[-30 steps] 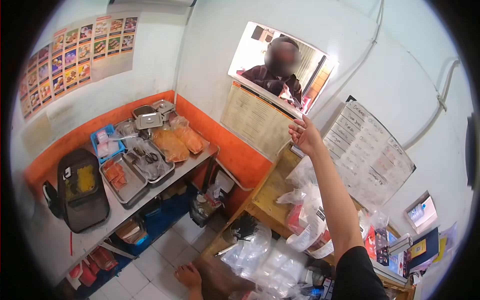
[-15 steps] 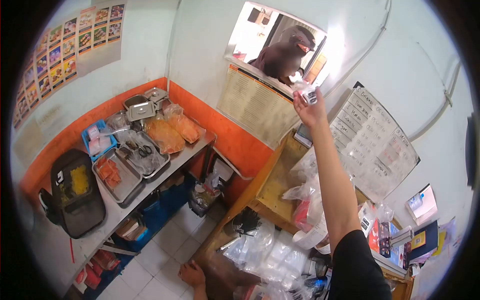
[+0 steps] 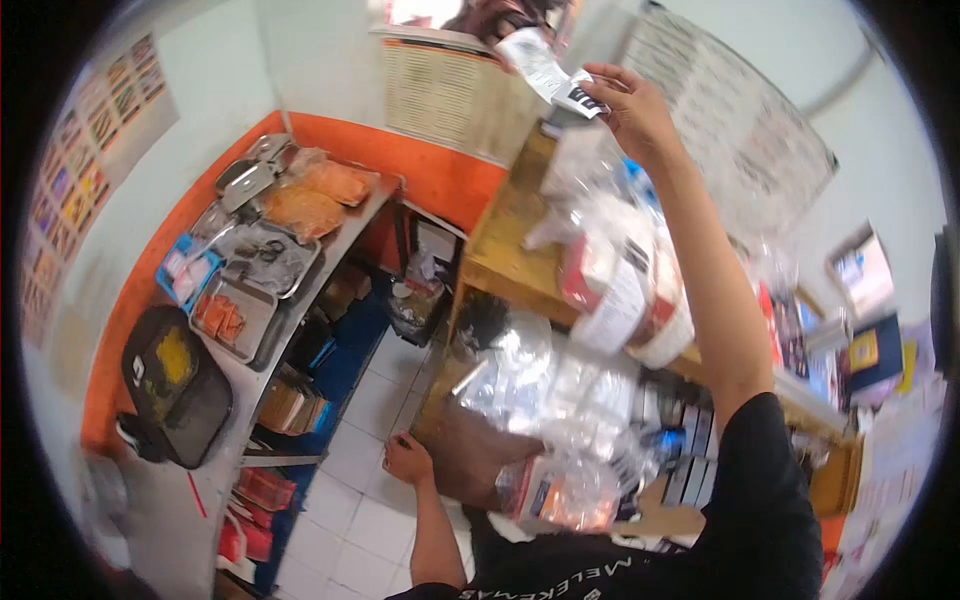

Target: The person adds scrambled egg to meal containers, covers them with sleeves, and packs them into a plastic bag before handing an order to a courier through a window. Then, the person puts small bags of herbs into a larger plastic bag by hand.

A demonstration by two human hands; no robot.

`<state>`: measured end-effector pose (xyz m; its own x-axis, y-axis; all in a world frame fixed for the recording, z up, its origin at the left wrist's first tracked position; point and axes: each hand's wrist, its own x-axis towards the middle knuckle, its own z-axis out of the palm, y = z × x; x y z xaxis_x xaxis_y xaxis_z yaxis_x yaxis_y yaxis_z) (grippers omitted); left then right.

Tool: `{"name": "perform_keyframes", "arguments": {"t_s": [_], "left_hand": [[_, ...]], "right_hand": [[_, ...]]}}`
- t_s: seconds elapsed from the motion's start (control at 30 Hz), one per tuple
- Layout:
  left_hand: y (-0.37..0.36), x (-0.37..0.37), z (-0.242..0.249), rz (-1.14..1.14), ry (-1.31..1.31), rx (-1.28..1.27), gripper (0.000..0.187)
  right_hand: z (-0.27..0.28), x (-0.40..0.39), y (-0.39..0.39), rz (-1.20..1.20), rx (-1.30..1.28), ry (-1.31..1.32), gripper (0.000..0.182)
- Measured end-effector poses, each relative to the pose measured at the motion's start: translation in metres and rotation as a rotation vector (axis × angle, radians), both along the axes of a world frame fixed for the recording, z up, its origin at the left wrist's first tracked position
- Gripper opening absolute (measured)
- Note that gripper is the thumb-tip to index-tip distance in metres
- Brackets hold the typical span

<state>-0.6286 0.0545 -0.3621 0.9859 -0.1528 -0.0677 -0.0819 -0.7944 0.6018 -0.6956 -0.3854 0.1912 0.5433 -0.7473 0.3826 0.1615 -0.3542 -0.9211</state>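
Note:
My right hand [image 3: 640, 115] reaches up near the service window, thumb and fingers pinching a white printed paper receipt [image 3: 540, 65]. The paper slants up and left, its upper end overlapping the dark shape of a person [image 3: 510, 18] at the window. A bold black print shows on the part by my fingertips. Low in view, my left hand [image 3: 407, 460] hangs by the left edge of the brown counter, its fingers loosely bent and apart with nothing in them.
Plastic-wrapped packages [image 3: 625, 250] fill the wooden shelf [image 3: 500, 225] below my right arm. Clear bags [image 3: 560, 385] lie on the counter. Along the left wall, a metal table holds a tray of orange pieces [image 3: 222, 318] and a black board [image 3: 178, 385]. A bin [image 3: 415, 305] stands between.
My view has swung down and right. My right hand has drawn away from the person at the window, and the paper now hangs stretched out from it. My left hand stays low by the counter.

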Motion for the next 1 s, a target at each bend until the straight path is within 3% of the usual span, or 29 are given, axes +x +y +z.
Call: {"name": "perform_keyframes", "arguments": {"t_s": [0.03, 0.1, 0.23, 0.3, 0.37, 0.43, 0.53, 0.6, 0.7, 0.8, 0.9, 0.93, 1.0], "left_hand": [[-0.005, 0.005, 0.000, 0.021, 0.064, -0.074, 0.039], [-0.016, 0.012, 0.005, 0.041, -0.115, -0.466, 0.047], [-0.038, -0.059, 0.271, -0.428, -0.010, -1.271, 0.051], [-0.025, -0.124, 0.362, -0.920, 0.052, -1.512, 0.054], [-0.008, -0.175, 0.429, -1.516, -0.030, -0.801, 0.068], [-0.019, -0.254, 0.425, -1.751, 0.305, -0.693, 0.070], [-0.026, -0.342, 0.351, -1.825, 0.715, -0.544, 0.063], [-0.023, -0.374, 0.299, -1.884, 0.803, -0.406, 0.051], [0.001, -0.405, 0.248, -1.877, 0.940, -0.195, 0.039], [0.028, -0.433, 0.185, -1.729, 0.816, -0.012, 0.026], [0.049, -0.447, 0.093, -1.682, 0.674, 0.009, 0.030], [0.048, -0.453, 0.081, -1.676, 0.664, -0.018, 0.030], [0.038, -0.465, 0.070, -1.659, 0.652, -0.069, 0.029]], "right_hand": [[0.002, -0.028, 0.021, -0.002, -0.048, 0.031, 0.033], [0.000, -0.097, 0.085, -0.007, -0.188, 0.184, 0.031], [-0.041, -0.249, 0.220, -0.012, -0.382, 0.565, 0.024], [-0.046, -0.309, 0.270, 0.125, -0.373, 0.865, 0.023], [-0.072, -0.364, 0.310, 0.229, -0.141, 0.861, 0.020], [-0.101, -0.409, 0.341, 0.230, -0.074, 0.766, 0.019], [-0.139, -0.478, 0.372, 0.082, 0.206, 0.763, 0.017], [-0.177, -0.518, 0.390, -0.056, 0.330, 0.644, 0.016], [-0.239, -0.567, 0.406, 0.001, 0.464, 0.614, 0.017], [-0.332, -0.593, 0.408, -0.028, 0.385, 0.702, 0.023], [-0.419, -0.581, 0.396, -0.265, 0.342, 0.756, 0.037], [-0.445, -0.576, 0.392, -0.304, 0.301, 0.764, 0.040], [-0.511, -0.568, 0.388, -0.312, 0.455, 0.667, 0.041]]}}
